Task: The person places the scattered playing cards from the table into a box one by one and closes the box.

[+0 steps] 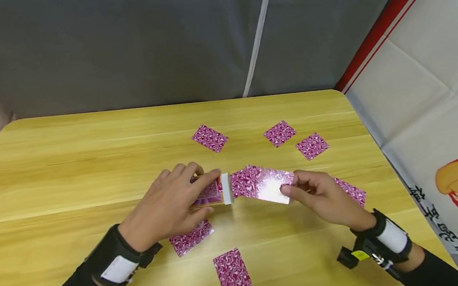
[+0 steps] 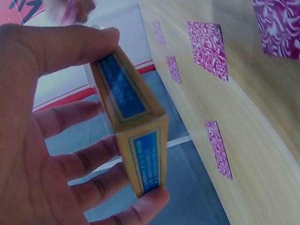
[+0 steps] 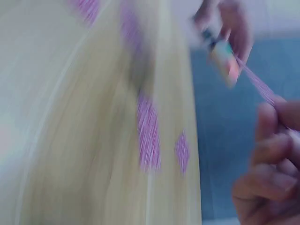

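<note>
My left hand (image 1: 168,202) grips a small card box (image 1: 213,193) by its edges, thumb on one side and fingertips on the other. The left wrist view shows the narrow sides of this box (image 2: 126,91), yellow-edged with blue panels. A white flap (image 1: 226,188) stands at the box's right end. From that end extend pink-and-white patterned playing cards (image 1: 253,179), slightly fanned, and my right hand (image 1: 320,196) pinches their outer end between thumb and fingers. In the blurred right wrist view the cards (image 3: 258,84) appear edge-on, between the two hands.
Loose patterned cards lie on the wooden table (image 1: 80,171): one at the back (image 1: 210,138), two at the back right, one (image 1: 351,191) partly behind my right hand, one (image 1: 192,238) beside my left hand and one (image 1: 234,277) in front. A grey curtain (image 1: 128,44) hangs behind.
</note>
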`<move>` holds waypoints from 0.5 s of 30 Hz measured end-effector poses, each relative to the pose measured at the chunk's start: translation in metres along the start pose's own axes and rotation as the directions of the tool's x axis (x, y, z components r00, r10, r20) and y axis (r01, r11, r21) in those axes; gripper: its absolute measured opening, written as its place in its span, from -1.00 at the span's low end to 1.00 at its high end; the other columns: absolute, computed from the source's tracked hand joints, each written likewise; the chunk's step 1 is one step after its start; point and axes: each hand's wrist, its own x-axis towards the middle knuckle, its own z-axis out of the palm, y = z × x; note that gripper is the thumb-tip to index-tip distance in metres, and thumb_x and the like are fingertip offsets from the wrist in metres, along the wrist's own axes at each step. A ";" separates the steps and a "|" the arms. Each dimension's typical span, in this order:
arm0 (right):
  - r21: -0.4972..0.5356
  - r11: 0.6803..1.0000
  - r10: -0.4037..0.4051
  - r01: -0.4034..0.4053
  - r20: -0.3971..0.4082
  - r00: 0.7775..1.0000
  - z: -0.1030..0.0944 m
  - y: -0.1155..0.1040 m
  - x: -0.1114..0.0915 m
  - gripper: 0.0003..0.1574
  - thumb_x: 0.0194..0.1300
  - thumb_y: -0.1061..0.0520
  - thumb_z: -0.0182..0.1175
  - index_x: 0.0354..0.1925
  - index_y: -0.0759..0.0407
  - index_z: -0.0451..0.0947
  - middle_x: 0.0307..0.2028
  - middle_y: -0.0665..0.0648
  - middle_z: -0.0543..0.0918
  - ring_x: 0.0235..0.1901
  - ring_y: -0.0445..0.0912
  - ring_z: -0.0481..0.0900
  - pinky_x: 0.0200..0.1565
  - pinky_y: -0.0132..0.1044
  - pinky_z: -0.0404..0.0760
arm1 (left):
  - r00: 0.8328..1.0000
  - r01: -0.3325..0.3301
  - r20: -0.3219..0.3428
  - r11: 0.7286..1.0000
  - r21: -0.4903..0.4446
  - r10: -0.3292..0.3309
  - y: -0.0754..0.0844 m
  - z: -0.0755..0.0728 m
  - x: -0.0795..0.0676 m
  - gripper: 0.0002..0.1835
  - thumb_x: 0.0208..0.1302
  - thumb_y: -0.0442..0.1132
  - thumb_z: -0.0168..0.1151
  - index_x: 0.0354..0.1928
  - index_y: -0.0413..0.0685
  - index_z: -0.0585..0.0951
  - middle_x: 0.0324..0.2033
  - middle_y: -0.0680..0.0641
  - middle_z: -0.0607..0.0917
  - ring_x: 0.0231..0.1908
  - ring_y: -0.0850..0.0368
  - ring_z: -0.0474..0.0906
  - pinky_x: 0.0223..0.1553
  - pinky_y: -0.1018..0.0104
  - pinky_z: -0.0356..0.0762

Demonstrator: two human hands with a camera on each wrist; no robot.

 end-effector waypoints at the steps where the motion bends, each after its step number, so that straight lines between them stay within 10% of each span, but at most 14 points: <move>1: 0.045 0.999 0.003 -0.002 -0.033 0.999 0.003 -0.005 0.005 -0.75 0.37 0.16 0.13 -0.48 0.11 0.53 -0.62 0.13 0.52 -0.67 -0.21 0.28 -0.66 -0.41 0.30 | 1.000 0.001 0.004 1.000 0.004 -0.001 0.001 0.000 0.000 -0.28 0.12 0.16 0.25 0.32 0.05 0.45 -0.09 -0.10 0.64 -0.30 0.08 0.41 -0.44 0.23 0.42; 15: 0.109 0.994 -0.003 0.014 -0.101 0.995 0.031 -0.011 0.022 -0.69 0.32 0.13 0.19 -0.57 0.15 0.55 -0.68 0.08 0.53 -0.72 -0.22 0.24 -0.69 -0.46 0.21 | 0.999 0.030 0.025 0.999 0.045 -0.031 0.007 -0.002 0.003 -0.23 0.09 0.20 0.27 0.31 -0.02 0.43 -0.07 -0.13 0.63 -0.26 0.05 0.44 -0.40 0.18 0.51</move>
